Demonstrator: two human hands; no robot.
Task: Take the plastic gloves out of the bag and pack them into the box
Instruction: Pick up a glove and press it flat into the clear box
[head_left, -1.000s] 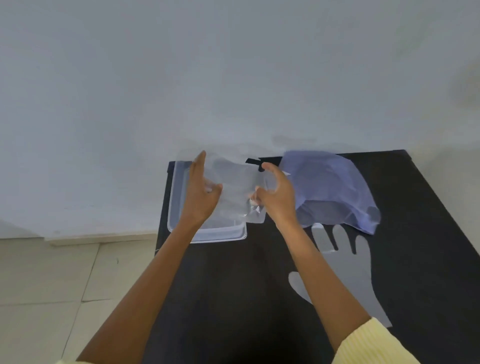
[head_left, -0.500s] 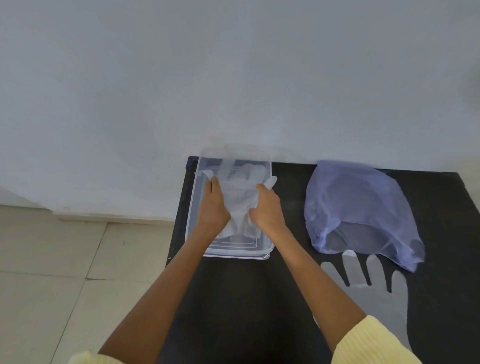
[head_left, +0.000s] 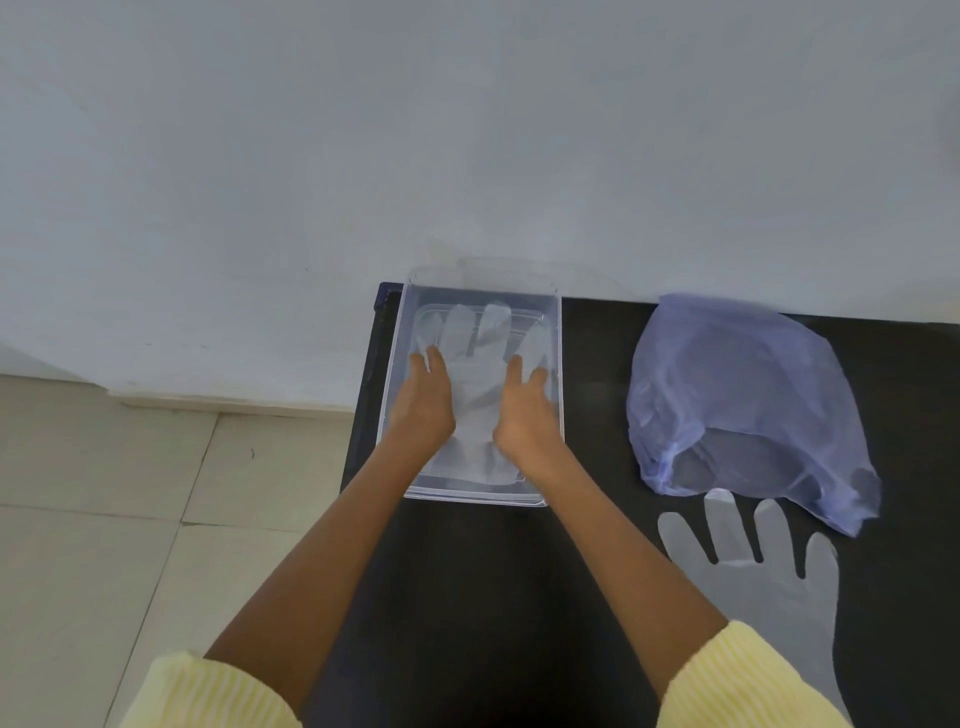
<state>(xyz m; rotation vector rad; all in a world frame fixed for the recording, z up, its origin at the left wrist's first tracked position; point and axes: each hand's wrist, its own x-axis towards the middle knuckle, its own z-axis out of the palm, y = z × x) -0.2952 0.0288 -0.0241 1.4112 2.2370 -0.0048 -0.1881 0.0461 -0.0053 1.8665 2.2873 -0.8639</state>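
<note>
A clear plastic box (head_left: 397, 364) stands at the far left corner of the black table (head_left: 467, 597). A translucent plastic glove (head_left: 475, 364) lies spread flat inside it, fingers pointing away from me. My left hand (head_left: 423, 405) and my right hand (head_left: 524, 410) rest palm down on the glove's two sides, fingers apart. A crumpled blue plastic bag (head_left: 737, 395) sits to the right of the box. A second clear glove (head_left: 769, 587) lies flat on the table in front of the bag.
The table's far edge meets a white wall (head_left: 467, 156). Its left edge drops to a tiled floor (head_left: 130, 519). Yellow sleeve cuffs show at the bottom of the view.
A second ago both hands held the glove up above the box. They lowered it in, and now it lies spread out with the hands flattened on it.
</note>
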